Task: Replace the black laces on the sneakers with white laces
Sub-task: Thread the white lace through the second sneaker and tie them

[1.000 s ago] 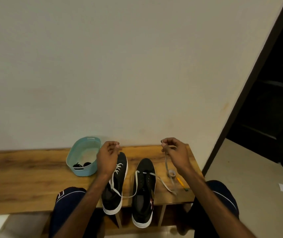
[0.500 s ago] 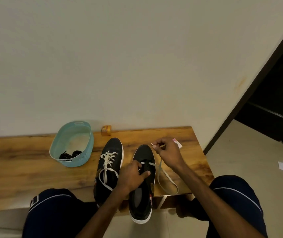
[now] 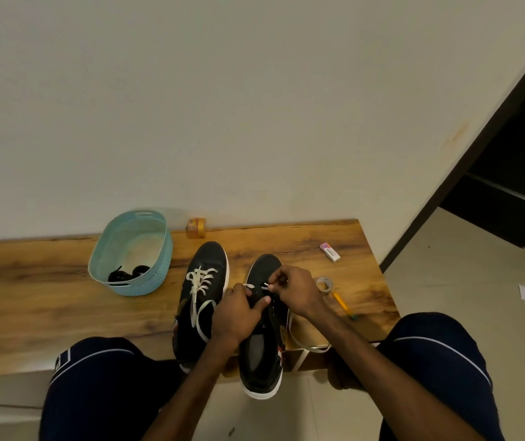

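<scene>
Two black sneakers with white soles stand side by side on a wooden bench (image 3: 31, 291). The left sneaker (image 3: 205, 268) is laced with a white lace. The right sneaker (image 3: 262, 348) has a white lace (image 3: 302, 343) partly threaded, its loose length trailing over the bench's front edge. My left hand (image 3: 238, 311) grips the right sneaker's upper near the eyelets. My right hand (image 3: 293, 289) pinches the white lace's tip just above the eyelets. Black laces (image 3: 129, 273) lie in a light blue basket (image 3: 159, 249) left of the sneakers.
A small orange box (image 3: 196, 228) stands against the wall. An eraser (image 3: 330, 252), a roll of tape (image 3: 324, 284) and a yellow pencil (image 3: 342, 305) lie at the bench's right end. My knees flank the sneakers. A dark doorway is at right.
My left hand has left the left sneaker and taken the right sneaker. My right hand has come down with the lace tip to the eyelets. The camera has tilted down.
</scene>
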{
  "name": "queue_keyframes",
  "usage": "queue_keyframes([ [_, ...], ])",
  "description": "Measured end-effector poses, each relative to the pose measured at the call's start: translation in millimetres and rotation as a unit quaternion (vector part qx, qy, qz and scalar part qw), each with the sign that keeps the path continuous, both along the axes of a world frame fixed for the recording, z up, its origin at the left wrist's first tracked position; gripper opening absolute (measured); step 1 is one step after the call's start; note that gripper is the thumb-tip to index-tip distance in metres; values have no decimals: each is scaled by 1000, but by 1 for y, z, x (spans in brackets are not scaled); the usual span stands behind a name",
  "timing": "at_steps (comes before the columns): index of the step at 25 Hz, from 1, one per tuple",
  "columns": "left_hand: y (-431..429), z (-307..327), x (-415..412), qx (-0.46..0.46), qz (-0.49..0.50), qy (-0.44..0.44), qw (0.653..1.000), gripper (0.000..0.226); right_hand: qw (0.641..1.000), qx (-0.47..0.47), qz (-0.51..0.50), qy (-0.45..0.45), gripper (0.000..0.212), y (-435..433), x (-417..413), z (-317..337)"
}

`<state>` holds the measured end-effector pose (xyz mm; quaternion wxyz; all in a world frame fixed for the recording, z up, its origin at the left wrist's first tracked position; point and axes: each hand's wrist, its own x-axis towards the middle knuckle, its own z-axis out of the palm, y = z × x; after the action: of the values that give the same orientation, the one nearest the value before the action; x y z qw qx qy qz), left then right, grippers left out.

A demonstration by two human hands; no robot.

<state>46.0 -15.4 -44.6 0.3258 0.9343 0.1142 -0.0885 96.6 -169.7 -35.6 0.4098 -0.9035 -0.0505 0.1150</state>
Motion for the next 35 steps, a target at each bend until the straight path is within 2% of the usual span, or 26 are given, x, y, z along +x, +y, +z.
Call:
queue_keyframes([
  [5, 3, -7, 2, 31, -13, 4, 999, 54, 996, -81, 6, 22, 6, 2, 2, -5],
  [9, 5, -9, 2, 35, -22, 4, 999, 58, 990, -133, 52, -3, 11, 14, 4, -4],
  [17, 6, -10, -1, -30, 11, -36, 999, 48, 999, -5, -19, 40, 11, 26, 5, -20],
  [22, 8, -11, -2, -46, 19, -46, 998, 43, 999, -9, -19, 42, 17, 31, 1, -22],
  [26, 8, -11, -5, -39, 19, -69, 997, 36, 998, 6, -22, 55, 13, 29, 1, -21],
  [31, 9, -12, -4, -7, 22, -103, 994, 18, 987, 113, -79, 85, 21, 24, -1, -18],
  [35, 7, -9, 2, 16, 32, -118, 992, 6, 993, 99, -44, 52, 17, 22, -5, -17],
])
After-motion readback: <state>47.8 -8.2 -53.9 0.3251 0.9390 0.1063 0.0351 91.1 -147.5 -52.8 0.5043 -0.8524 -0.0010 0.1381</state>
